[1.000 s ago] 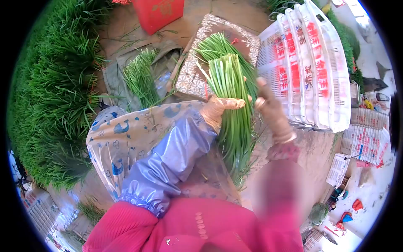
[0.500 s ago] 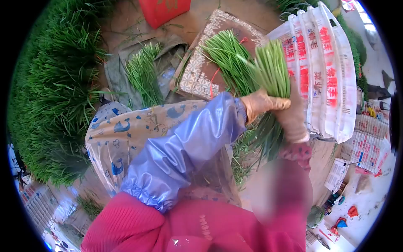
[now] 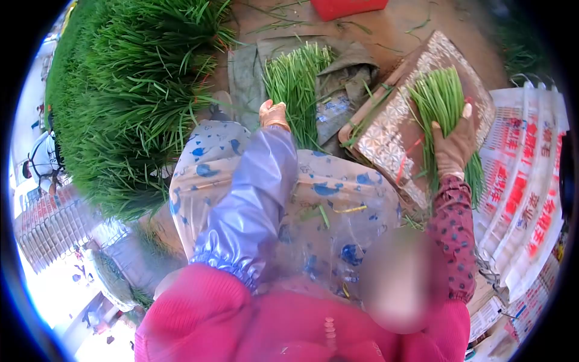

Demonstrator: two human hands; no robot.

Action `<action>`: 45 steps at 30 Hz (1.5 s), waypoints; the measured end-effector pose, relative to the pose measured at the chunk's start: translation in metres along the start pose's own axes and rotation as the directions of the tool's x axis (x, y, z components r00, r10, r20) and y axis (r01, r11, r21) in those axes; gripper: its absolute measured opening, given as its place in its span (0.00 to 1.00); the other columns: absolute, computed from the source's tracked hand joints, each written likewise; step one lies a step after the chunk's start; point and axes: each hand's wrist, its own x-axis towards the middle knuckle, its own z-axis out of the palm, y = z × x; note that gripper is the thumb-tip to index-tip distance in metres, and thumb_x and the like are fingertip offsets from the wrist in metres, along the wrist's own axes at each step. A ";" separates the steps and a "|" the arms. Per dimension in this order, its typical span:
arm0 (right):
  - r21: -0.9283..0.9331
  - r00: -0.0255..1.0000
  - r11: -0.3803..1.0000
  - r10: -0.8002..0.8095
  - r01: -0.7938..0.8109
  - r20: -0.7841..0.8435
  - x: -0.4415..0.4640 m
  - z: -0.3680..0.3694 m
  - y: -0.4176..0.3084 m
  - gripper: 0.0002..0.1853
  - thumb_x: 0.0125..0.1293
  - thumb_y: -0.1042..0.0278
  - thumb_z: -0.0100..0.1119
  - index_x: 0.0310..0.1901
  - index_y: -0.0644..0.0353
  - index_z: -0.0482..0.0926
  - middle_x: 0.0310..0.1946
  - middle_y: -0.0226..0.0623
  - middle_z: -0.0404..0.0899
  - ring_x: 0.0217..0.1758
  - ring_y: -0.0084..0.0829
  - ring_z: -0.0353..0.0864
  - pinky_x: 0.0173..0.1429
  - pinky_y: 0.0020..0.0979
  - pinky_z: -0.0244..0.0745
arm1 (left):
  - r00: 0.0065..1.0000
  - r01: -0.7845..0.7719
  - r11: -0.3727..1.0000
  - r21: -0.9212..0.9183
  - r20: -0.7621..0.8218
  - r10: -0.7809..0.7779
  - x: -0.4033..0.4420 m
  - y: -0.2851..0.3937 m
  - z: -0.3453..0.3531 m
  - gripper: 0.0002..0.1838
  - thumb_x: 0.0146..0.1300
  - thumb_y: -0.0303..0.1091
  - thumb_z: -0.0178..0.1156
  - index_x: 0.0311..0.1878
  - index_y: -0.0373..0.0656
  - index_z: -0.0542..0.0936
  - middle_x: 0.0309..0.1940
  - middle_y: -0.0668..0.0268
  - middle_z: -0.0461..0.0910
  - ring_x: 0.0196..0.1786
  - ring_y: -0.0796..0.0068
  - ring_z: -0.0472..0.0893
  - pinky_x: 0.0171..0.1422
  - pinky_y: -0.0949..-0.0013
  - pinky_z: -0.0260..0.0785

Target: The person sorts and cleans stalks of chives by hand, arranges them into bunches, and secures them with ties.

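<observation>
My right hand (image 3: pixel 453 145), in a tan glove, grips a bunch of garlic chives (image 3: pixel 439 99) with thumb and fingers on either side. The bunch lies over a brown patterned board (image 3: pixel 386 136), pale stem ends pointing away from me. My left hand (image 3: pixel 273 114), gloved too, is at the left side of a loose pile of chives (image 3: pixel 295 81). Its fingers are curled; whether any stems are between them is hidden. That pile rests on a grey-green cloth (image 3: pixel 244 72) just beyond my knees.
A patterned plastic apron (image 3: pixel 329 188) covers my lap, with loose leaf scraps on it. Dense green chives (image 3: pixel 132 114) are heaped along the left. White crates with red lettering (image 3: pixel 522 187) stand at the right. A red container (image 3: pixel 348 7) is at the far edge.
My left hand has left the bunch and moved left to the loose pile. My right hand has lowered the bunch onto the board. The view has swung left.
</observation>
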 end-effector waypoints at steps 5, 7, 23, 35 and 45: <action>0.015 0.999 1.000 -0.002 0.002 -0.042 0.000 0.014 0.000 0.49 0.52 0.49 0.68 0.71 0.62 0.54 0.64 0.53 0.66 0.67 0.51 0.65 0.71 0.45 0.56 | 0.985 0.143 0.927 0.347 0.037 -0.166 0.064 -0.018 0.019 0.39 0.57 0.47 0.65 0.68 0.39 0.64 0.65 0.48 0.69 0.65 0.52 0.71 0.69 0.62 0.61; -0.033 0.996 0.999 -0.034 0.031 -0.077 0.001 0.018 0.004 0.50 0.52 0.50 0.68 0.71 0.63 0.54 0.63 0.53 0.67 0.65 0.52 0.67 0.70 0.45 0.58 | 0.992 0.111 0.924 0.367 0.014 -0.125 0.082 -0.023 0.034 0.47 0.56 0.55 0.65 0.72 0.40 0.58 0.68 0.49 0.65 0.68 0.51 0.67 0.72 0.62 0.58; 0.068 0.998 0.996 -0.048 0.051 -0.039 0.003 0.019 -0.003 0.42 0.57 0.56 0.65 0.68 0.68 0.57 0.60 0.60 0.67 0.62 0.60 0.67 0.67 0.48 0.61 | 0.982 0.122 0.666 0.736 0.009 -0.189 0.058 0.062 0.109 0.79 0.36 0.63 0.77 0.74 0.50 0.23 0.75 0.40 0.43 0.77 0.45 0.47 0.77 0.51 0.49; 0.059 0.994 0.995 -0.075 0.080 -0.078 0.002 0.020 -0.006 0.42 0.58 0.57 0.65 0.69 0.67 0.56 0.60 0.59 0.67 0.62 0.59 0.67 0.66 0.47 0.61 | 0.978 -0.178 0.641 0.746 0.204 0.035 0.058 0.088 0.124 0.71 0.48 0.64 0.69 0.75 0.44 0.27 0.74 0.41 0.47 0.75 0.48 0.55 0.73 0.51 0.55; 0.011 0.988 0.993 -0.118 0.120 -0.099 0.003 0.021 -0.003 0.36 0.57 0.57 0.65 0.63 0.67 0.65 0.53 0.56 0.72 0.55 0.57 0.72 0.61 0.48 0.65 | 0.990 0.029 0.780 0.626 0.089 -0.108 0.110 0.078 0.113 0.63 0.49 0.52 0.72 0.76 0.39 0.39 0.73 0.50 0.54 0.74 0.53 0.58 0.77 0.58 0.51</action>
